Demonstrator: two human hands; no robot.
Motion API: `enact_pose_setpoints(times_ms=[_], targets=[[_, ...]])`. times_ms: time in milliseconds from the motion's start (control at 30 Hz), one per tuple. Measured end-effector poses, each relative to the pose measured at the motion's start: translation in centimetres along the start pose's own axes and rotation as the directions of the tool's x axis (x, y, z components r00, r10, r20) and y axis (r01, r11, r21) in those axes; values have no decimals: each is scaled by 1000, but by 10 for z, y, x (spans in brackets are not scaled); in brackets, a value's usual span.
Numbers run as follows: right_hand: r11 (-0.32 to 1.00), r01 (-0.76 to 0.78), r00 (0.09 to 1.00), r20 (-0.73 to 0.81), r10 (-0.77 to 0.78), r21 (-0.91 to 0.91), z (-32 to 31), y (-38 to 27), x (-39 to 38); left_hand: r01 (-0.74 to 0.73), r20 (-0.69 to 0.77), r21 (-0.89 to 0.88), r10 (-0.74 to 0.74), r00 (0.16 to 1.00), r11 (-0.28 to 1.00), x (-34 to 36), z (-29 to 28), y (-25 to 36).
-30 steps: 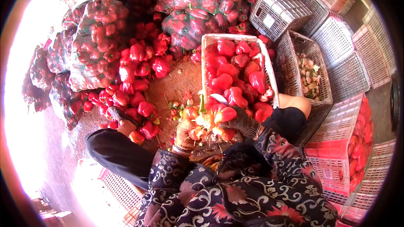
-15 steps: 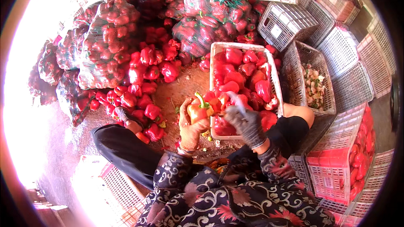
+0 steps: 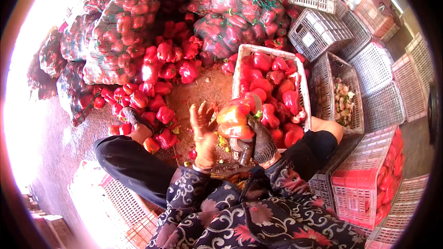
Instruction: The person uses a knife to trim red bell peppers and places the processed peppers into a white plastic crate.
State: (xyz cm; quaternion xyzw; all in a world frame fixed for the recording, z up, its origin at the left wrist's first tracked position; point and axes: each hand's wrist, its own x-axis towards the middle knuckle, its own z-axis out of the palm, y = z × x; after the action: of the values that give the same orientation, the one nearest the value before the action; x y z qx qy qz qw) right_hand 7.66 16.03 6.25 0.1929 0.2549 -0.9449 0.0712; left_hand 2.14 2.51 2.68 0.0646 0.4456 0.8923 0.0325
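My left hand (image 3: 203,131), in an orange-tan work glove, is open with its fingers spread, left of a red-orange bell pepper (image 3: 234,119). A gap shows between that hand and the pepper. My right hand (image 3: 263,142), in a dark grey knitted glove, is closed round a knife. The knife's dark handle (image 3: 246,155) sticks out below the fist, and a pale blade partly shows above it. The pepper is against the fingers of the right hand; whether they grip it too is hard to tell. Behind stands a white crate (image 3: 236,71) of red bell peppers (image 3: 260,85).
Loose red peppers (image 3: 164,115) lie by my left foot. Mesh sacks (image 3: 115,37) full of peppers are piled at the back. Right of the pepper crate is a crate of trimmings (image 3: 344,99). Stacked crates (image 3: 374,67) and a red-and-white crate (image 3: 355,182) with bagged peppers line the right.
The left hand has let go of the bell pepper and opened. The pepper has moved right, against the right hand, which has come lower and nearer to me. The whole view has shifted slightly.
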Motion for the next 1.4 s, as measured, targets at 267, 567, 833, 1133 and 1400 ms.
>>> enact_pose_setpoints(times_ms=[267, 567, 833, 1133, 1400], targets=[[549, 347, 917, 152, -369, -761, -18, 25, 19, 296, 65, 155, -309, 949, 942, -18, 6, 26], [536, -44, 997, -1, 80, -843, -4, 14, 5, 519, 281, -277, -448, 849, 809, -12, -23, 4], [-310, 625, 752, 659, -5, -716, -15, -1, 3, 599, 172, -511, -610, 774, 616, -16, -27, -10], [114, 434, 860, 374, -347, -894, -77, -58, -30, 578, -28, -297, -612, 791, 760, -8, -5, -5], [398, 258, 722, -98, -685, -880, -95, -171, -76, 685, 147, -506, -730, 667, 524, 0, -1, -24]])
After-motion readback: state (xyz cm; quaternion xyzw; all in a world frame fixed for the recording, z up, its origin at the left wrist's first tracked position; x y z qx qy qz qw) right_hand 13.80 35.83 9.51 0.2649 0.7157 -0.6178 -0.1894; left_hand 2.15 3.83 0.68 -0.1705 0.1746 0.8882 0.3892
